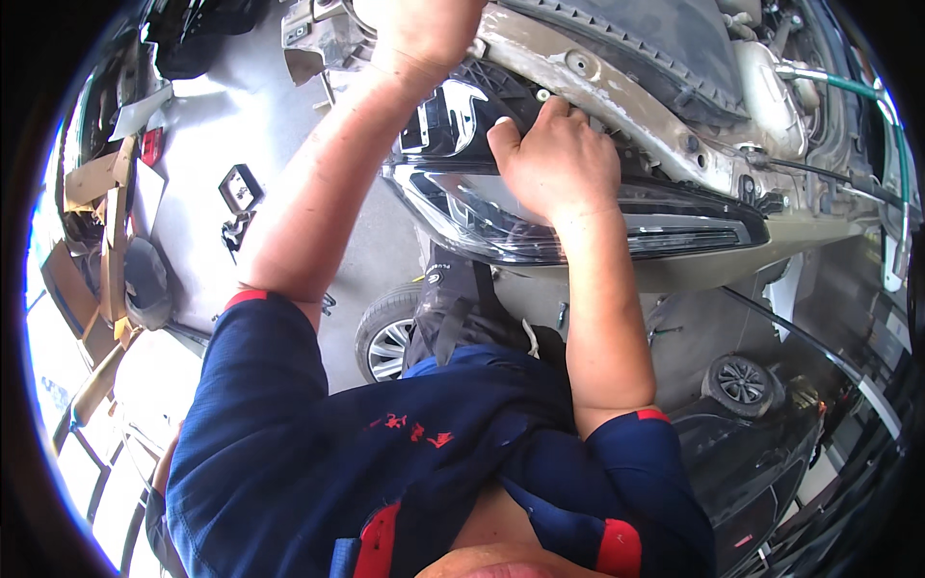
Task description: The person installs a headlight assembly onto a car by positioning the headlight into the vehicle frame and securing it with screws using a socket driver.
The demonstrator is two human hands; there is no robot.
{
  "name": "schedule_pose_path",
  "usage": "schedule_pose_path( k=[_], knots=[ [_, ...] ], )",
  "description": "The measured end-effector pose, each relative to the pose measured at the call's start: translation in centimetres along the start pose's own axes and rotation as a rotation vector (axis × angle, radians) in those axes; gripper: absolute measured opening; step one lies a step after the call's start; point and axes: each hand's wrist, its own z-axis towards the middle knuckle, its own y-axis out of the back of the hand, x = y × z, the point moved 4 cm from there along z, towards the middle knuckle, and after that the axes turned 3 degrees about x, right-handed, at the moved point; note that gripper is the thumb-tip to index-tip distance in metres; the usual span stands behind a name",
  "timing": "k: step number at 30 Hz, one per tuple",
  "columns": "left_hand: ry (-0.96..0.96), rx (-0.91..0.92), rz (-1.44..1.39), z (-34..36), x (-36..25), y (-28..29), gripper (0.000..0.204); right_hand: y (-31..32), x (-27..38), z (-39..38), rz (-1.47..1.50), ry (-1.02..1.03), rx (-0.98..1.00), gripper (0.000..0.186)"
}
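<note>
My left hand (430, 29) reaches past the top edge at the car's front end; its fingers are out of frame, so I cannot tell what it holds. My right hand (557, 164) is over the black headlight (694, 231), fingers curled down into the gap beside the scuffed metal front crossmember (617, 87). What those fingertips grip is hidden. A small white fitting (543, 95) sits just above them. A glossy black piece (443, 120) lies left of my right hand, and a black plastic panel (646, 39) runs behind the crossmember.
Below the headlight are a wheel (390, 347) and small tools (665, 332) on the floor. Cardboard (96, 183) and loose parts lie left, near a black frame (241, 188). A dark car body part (742, 462) with another wheel (740, 380) is lower right. A green-and-metal rod (848, 85) crosses upper right.
</note>
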Motion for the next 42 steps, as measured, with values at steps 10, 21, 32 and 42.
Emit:
schedule_pose_path(
  k=[10, 21, 32, 42],
  knots=[
    [-0.068, 0.368, 0.187, 1.6, -0.8, -0.2, 0.044, 0.1, -0.6, 0.2, -0.006, 0.021, -0.014, 0.057],
    [-0.094, -0.159, 0.183, -0.5, -0.3, -1.4, 0.043, 0.5, -0.1, 0.0, 0.014, 0.018, 0.024, 0.061],
    [0.232, 0.545, -0.186, 1.4, 0.8, 0.7, 0.047, 0.2, -0.2, -0.2, -0.013, 0.074, -0.101, 0.053],
    [0.107, 0.695, 0.001, 1.6, 0.6, -0.9, 0.052, 0.4, -0.1, -0.1, -0.040, 0.053, -0.057, 0.056]
  ],
)
